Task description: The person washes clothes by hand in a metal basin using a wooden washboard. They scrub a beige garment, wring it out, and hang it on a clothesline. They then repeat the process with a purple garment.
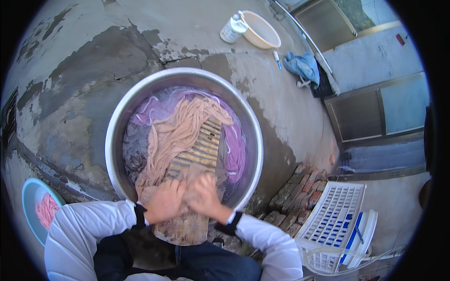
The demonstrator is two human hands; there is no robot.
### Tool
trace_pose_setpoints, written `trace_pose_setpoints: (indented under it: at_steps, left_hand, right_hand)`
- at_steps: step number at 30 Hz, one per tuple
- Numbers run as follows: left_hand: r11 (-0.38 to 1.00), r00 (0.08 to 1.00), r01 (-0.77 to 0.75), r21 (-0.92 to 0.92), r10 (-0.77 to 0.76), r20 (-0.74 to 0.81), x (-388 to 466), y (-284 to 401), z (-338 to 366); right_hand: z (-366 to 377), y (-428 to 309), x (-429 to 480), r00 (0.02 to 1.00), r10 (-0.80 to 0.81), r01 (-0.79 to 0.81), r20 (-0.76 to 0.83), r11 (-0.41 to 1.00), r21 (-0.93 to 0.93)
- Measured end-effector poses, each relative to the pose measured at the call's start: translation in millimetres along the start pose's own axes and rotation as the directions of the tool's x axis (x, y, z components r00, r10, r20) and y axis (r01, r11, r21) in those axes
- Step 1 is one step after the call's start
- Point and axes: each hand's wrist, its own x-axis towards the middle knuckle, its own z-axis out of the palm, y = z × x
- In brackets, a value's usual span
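Observation:
Before me stands a large round metal basin [111, 154] with soapy water and wet laundry. A ribbed wooden washboard [197, 151] leans in it, its near end over the rim by my knees. Over the board's left side lies a long wrinkled peach-coloured cloth [175, 130]. My left hand [164, 200] grips the near part of this cloth on the board. Beside it, my right hand [204, 196] is closed on a bunched part of the cloth, blurred by motion. Purple fabric with white trim [235, 151] and dark grey fabric [135, 144] lie in the water around the board.
At the left is a light-blue basin [28, 200] holding pink cloth [47, 210]. Bricks [299, 193] and a white plastic basket [330, 214] stand at the right. Beyond are a white container [232, 31], a cream basin [258, 44], a brush [277, 59] and blue cloth [302, 66].

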Motion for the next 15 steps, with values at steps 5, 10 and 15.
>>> trace_pose_setpoints:
  at_steps: [5,10,15]
  left_hand:
    - [0.994,0.994,0.107,-0.019,-0.107,0.011,13,1,2]
    - [0.992,0.991,-0.121,0.047,0.123,-0.056,-11,4,-23]
    - [0.959,0.979,-0.191,0.210,0.171,0.107,-3,-3,-10]
  right_hand:
    - [6,87,80,0.934,0.348,-0.349,-0.085,0.937,0.000]
    - [-32,71,37,0.956,0.166,-0.203,0.243,0.970,0.134]
    - [-9,3,-48,0.997,-0.073,0.067,0.022,0.979,0.192]
